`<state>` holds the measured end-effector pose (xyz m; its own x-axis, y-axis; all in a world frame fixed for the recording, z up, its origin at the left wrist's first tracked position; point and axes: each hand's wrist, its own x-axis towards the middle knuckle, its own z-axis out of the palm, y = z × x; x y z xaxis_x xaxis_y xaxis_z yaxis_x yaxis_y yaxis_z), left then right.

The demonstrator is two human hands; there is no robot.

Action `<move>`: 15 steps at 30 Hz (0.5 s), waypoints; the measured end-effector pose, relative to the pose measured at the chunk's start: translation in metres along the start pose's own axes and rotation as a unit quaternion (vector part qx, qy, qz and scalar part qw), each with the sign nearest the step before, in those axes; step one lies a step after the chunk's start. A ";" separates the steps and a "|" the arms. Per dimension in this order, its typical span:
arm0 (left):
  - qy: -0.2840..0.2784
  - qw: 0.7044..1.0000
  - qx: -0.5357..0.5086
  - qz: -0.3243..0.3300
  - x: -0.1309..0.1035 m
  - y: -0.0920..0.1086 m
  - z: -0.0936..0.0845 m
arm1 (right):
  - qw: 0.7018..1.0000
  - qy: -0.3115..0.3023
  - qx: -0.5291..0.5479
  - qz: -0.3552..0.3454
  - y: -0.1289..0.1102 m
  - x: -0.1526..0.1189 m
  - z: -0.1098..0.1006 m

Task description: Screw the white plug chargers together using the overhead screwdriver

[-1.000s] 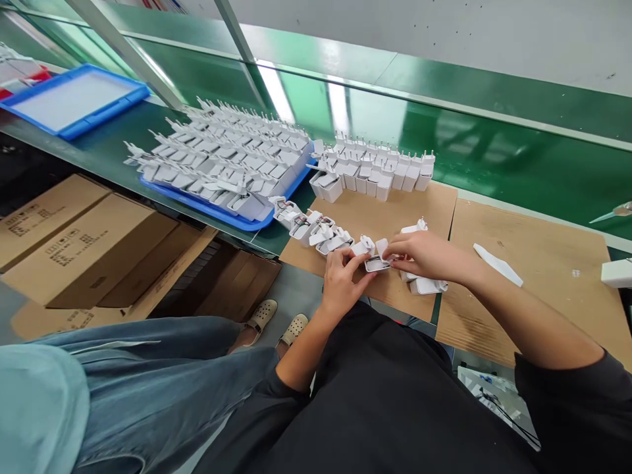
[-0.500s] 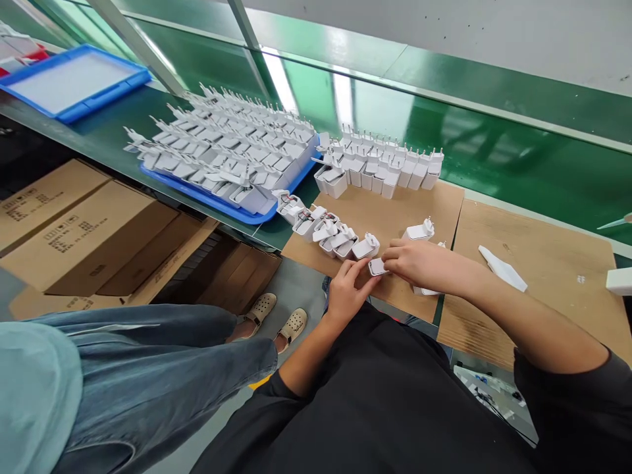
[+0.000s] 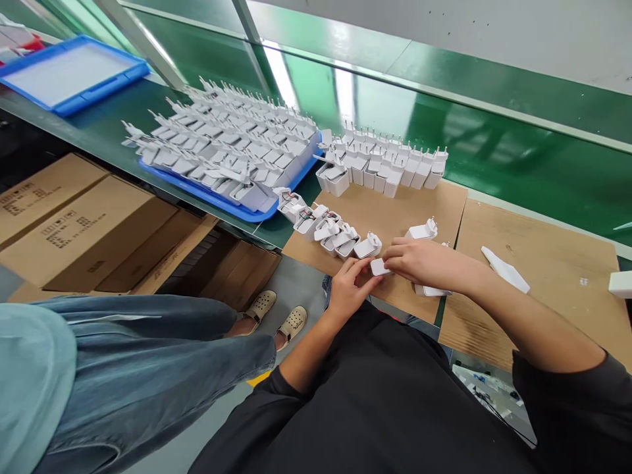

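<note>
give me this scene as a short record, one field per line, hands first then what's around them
left hand: thumb and finger hold a small white case
right hand: fingertips at the case's right end
surface: two cardboard sheets on a green bench
blue tray: holds rows of white plug units
beyond hands: more plug units, grouped on cardboard
other person: jeans and clogs visible, at left
</note>
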<state>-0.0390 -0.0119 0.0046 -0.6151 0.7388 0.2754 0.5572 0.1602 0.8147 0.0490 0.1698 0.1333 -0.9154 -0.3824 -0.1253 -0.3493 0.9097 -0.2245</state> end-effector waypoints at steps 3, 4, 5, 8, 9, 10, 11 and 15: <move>0.018 1.000 0.017 0.015 -0.003 -0.005 0.004 | 1.000 -0.004 -0.009 0.009 0.001 0.001 0.005; 0.027 0.999 0.025 0.024 -0.004 -0.007 0.006 | 1.000 -0.003 -0.009 0.014 0.001 0.001 0.007; 0.034 0.998 0.035 0.036 -0.004 -0.010 0.007 | 1.000 -0.003 -0.006 0.018 0.002 0.001 0.009; 0.029 0.995 0.073 0.069 -0.006 -0.013 0.011 | 0.999 0.004 0.035 0.031 0.004 0.000 0.009; 0.027 0.993 0.084 0.077 -0.006 -0.014 0.012 | 0.997 0.011 0.062 0.038 0.005 0.000 0.006; 0.027 0.992 0.093 0.084 -0.005 -0.013 0.012 | 0.994 0.023 0.090 0.052 0.007 0.001 0.003; 0.028 0.990 0.100 0.090 -0.005 -0.013 0.011 | 0.990 0.042 0.112 0.073 0.009 0.002 -0.002; 0.024 0.986 0.116 0.116 -0.003 -0.008 -0.001 | 0.978 0.100 0.111 0.147 0.018 0.018 -0.022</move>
<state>-0.0423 -0.0155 -0.0025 -0.4793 0.7420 0.4687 0.7953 0.1413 0.5895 0.0223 0.1827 0.1487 -0.9983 -0.0496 -0.0298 -0.0328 0.9096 -0.4142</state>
